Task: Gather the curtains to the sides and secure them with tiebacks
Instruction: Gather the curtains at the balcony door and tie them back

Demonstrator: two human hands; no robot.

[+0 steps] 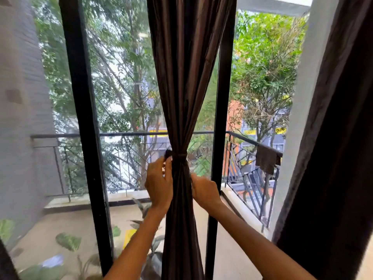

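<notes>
A dark brown curtain [185,81] hangs with its long axis vertical at the centre of the scene, in front of a black-framed glass door [80,110]; its pleats narrow to a waist where a tieback [180,155] of like fabric rings it horizontally, then spread again below. The left hand [158,181], on the left of the bundle, pinches a loose end of the tieback between thumb and fingertips. The right hand [204,190] lies against the right of the bundle just below the band; its fingers are hidden behind the fabric, so its grip cannot be told. A second dark curtain [333,150] hangs at the far right. Beyond the glass are a balcony railing [252,141] of dark metal bars with a brown cloth [266,161] draped on it, potted leaves, and trees.
</notes>
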